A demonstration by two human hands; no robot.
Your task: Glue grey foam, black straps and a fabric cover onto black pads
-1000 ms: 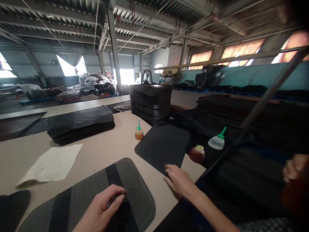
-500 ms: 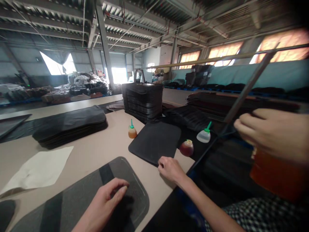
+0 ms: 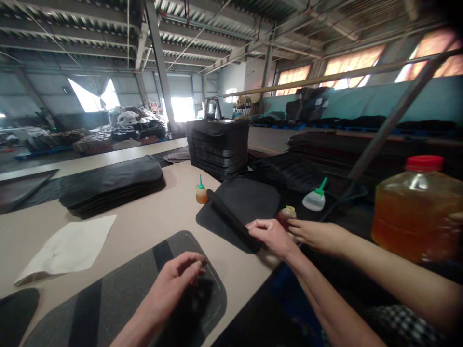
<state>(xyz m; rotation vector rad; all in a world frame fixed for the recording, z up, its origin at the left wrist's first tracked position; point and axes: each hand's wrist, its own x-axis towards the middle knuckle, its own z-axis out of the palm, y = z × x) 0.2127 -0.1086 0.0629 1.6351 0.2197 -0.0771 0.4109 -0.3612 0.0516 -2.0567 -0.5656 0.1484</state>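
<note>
My left hand [image 3: 177,279] hovers over a dark grey mat [image 3: 126,294] with black bands. Its thumb and fingertips come together; whatever they might hold is too small to make out. My right hand [image 3: 273,236] pinches the near edge of a black sheet [image 3: 249,197] and lifts it, so this edge curls up off the layer beneath. Just beyond my right wrist, a co-worker's hand [image 3: 314,236] reaches to a small squeeze bottle of dark red liquid [image 3: 286,217], which has no spout on it. The co-worker's other hand, mostly cut off, is at a red-capped jug of amber liquid [image 3: 415,217].
A green-tipped bottle of amber liquid [image 3: 201,193] stands behind the black sheet; a clear one [image 3: 314,200] sits at right. Black sheets form a tall stack [image 3: 219,147] and a low stack [image 3: 115,185]. White paper [image 3: 68,246] lies left. A metal bar [image 3: 394,115] slants at right.
My right hand has raised the black sheet's near edge. The co-worker's hand has come down to the dark red bottle, and the jug has come up into view. My left hand has shifted slightly right.
</note>
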